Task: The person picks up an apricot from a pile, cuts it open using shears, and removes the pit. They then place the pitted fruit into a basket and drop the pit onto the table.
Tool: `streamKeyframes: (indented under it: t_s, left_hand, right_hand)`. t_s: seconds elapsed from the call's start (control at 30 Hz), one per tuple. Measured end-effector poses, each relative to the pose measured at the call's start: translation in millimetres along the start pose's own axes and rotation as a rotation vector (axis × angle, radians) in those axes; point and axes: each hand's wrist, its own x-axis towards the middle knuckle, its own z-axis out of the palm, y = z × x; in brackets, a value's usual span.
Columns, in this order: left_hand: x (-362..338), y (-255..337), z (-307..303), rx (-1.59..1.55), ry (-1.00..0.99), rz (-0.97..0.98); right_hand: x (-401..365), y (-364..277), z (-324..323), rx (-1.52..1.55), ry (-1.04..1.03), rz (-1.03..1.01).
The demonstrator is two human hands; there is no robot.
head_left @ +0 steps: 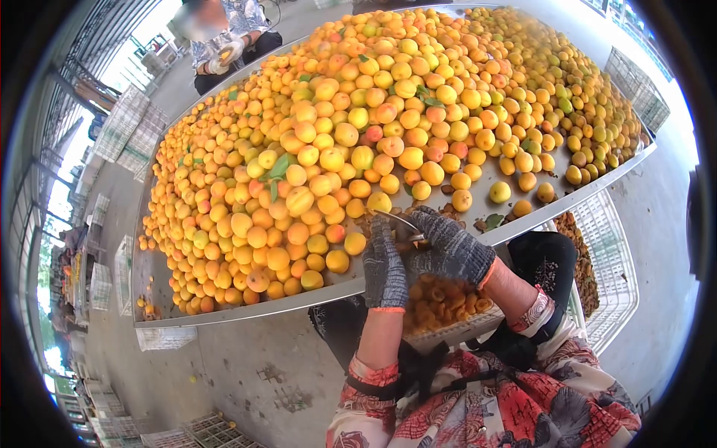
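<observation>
Both hands wear grey knitted gloves and meet at the near edge of a metal table (261,308) heaped with apricots (328,157). My right hand (452,248) is closed around a knife whose thin curved blade (396,218) points left across the fingertips of my left hand. My left hand (385,267) is closed, its fingers pointing up the table; what it grips is hidden behind the glove and blade. A whole apricot (379,201) lies just beyond the left fingertips. Below the hands, a crate holds opened apricot halves (441,300).
Beside my right knee is a white plastic crate (616,276), with brown pits or scraps (575,254) near it. Another person (224,37) works across the table at the far left. Stacked crates (123,123) stand along the left side. Leaves (278,170) lie among the fruit.
</observation>
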Motion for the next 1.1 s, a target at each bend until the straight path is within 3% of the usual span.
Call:
streamKeyframes:
  t_s: [0.1,0.17,0.23,0.33,0.4,0.47,0.53,0.6,0.7,0.73,0.77,0.8,0.83,0.87,0.93,0.97,1.0,1.03,1.1]
  left_hand:
    - [13,-17,-5,0.155,0.029,0.131]
    - [5,1,6,-0.458,0.091,-0.06]
    - [4,1,7,-0.445,0.117,-0.022]
    - [6,-7,3,-0.414,0.154,0.067]
    - [11,-19,-3,-0.401,0.162,0.122]
    - [9,-35,-12,-0.198,0.122,0.285]
    - [-12,-28,-14,-0.227,0.066,0.261]
    - [-33,-23,-14,-0.252,0.009,0.239]
    - [-52,-38,-25,0.158,-0.143,0.313]
    - [-49,-50,-29,0.156,-0.143,0.318]
    - [-45,-63,-32,0.373,-0.211,0.488]
    - [-45,-65,-32,0.593,-0.274,0.655]
    - [-53,-62,-35,0.666,-0.384,0.519]
    - [-51,-66,-36,0.665,-0.381,0.518]
    - [-44,-74,-35,0.907,-0.35,0.815]
    - [-44,-73,-33,0.906,-0.348,0.817]
    - [-44,-71,-30,0.74,-0.35,0.62]
    - [-44,-67,-28,0.572,-0.345,0.424]
    - [-46,-58,-24,0.448,-0.328,0.474]
  right_hand:
    - [3,-5,5,0.137,0.056,0.025]
    - [2,-9,10,0.272,0.114,0.035]
    - [-1,-10,18,0.262,0.324,0.087]
    - [-4,-2,21,0.325,0.387,0.187]
    - [-3,9,20,0.425,0.408,0.247]
    - [-3,13,10,0.525,0.428,0.313]
    - [-4,11,-7,0.544,0.319,0.327]
    - [-4,26,-7,0.528,0.337,0.318]
    - [0,31,-12,0.405,0.291,0.366]
    - [3,33,-13,0.29,0.245,0.449]
    - [5,34,-14,0.176,0.195,0.531]
    - [9,33,-15,0.175,0.19,0.528]
    - [14,30,-16,0.162,0.166,0.462]
    - [20,28,-17,0.15,0.143,0.398]
    - [38,38,-9,0.032,0.103,0.352]
    - [45,41,-3,-0.076,0.094,0.22]
    - [53,42,1,-0.183,0.083,0.086]
    - [63,33,3,-0.273,-0.042,0.206]
    - [77,39,19,-0.397,-0.143,0.225]
